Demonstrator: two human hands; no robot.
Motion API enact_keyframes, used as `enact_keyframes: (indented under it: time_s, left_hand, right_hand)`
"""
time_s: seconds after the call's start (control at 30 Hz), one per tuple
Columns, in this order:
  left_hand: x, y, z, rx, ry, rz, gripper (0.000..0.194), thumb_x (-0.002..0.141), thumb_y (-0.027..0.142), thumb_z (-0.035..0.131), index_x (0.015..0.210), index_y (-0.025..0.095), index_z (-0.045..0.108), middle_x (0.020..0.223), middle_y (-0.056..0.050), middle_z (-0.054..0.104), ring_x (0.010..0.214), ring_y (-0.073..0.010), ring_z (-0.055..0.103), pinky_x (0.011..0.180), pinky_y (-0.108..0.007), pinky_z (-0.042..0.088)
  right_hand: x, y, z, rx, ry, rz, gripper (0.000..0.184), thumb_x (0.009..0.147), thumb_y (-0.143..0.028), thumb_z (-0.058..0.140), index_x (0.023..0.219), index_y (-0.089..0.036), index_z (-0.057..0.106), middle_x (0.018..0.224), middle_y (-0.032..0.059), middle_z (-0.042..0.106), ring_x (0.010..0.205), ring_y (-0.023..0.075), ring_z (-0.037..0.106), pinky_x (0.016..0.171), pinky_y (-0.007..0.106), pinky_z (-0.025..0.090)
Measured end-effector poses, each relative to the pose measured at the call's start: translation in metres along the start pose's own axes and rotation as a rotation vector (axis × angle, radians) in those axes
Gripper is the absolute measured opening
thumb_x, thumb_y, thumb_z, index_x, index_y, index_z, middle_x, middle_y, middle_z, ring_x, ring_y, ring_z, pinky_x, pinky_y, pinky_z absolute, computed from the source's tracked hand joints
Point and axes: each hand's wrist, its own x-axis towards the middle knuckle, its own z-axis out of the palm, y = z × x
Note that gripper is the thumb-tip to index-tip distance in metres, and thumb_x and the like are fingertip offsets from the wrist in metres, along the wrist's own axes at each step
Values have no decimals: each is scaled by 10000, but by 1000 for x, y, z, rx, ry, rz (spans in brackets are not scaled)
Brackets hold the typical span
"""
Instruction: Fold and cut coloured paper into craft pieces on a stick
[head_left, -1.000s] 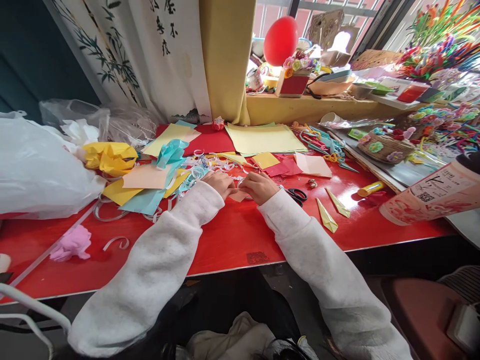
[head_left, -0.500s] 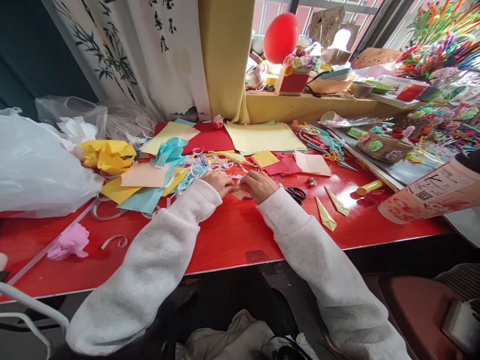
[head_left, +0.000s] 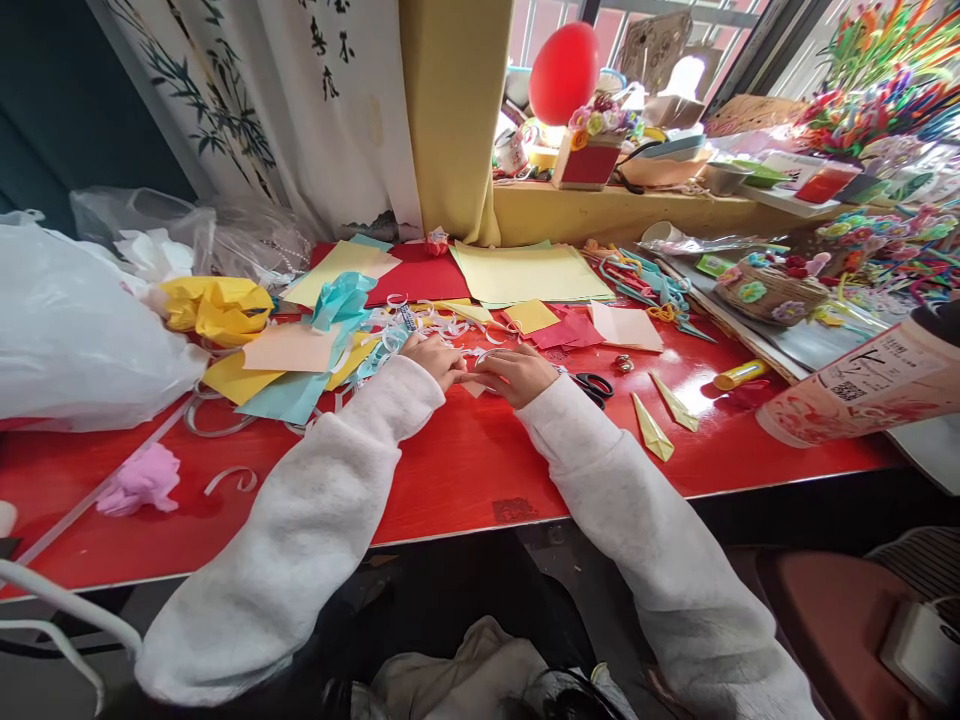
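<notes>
- Small peach paper piece [head_left: 475, 388]: between the two hands, low over the glossy red table [head_left: 457, 470]; one corner projects towards the near edge, while its long axis is hidden by fingers.
- Right hand [head_left: 516, 374]: fingers closed on the paper piece, knuckles upward.
- Left hand [head_left: 436, 361]: fingers curled, tips meeting the right hand's; whether they pinch the paper cannot be told.
- Black-handled scissors [head_left: 594, 388]: just beside the right wrist, blades hidden.
- Two folded pale-yellow paper spikes, nearer [head_left: 653, 428] and farther [head_left: 675, 403]: right of the scissors, long axes slanting, narrow tips pointing away and left.
</notes>
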Motion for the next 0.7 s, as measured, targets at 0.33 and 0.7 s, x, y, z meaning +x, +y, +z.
enact_keyframes:
  time_s: [0.33,0.7]
  left_hand:
    - [-2,1,4,64,97,26,267,736,457,452,691,283,650,748,2,649,836,-210,492,716,-389,256]
    - [-1,2,-2,25,156,10,234,714,425,501,645,247,636,726,11,641,864,-202,488,754,-403,230]
  right_hand:
    - [2,3,5,15,40,53,198,807,-280,416,831,-160,571,864,38,638,762,137,571,719,270,328]
    - [1,8,4,69,87,11,272,808,-297,404,903,-156,617,828,78,622,757,142,568,682,254,391]
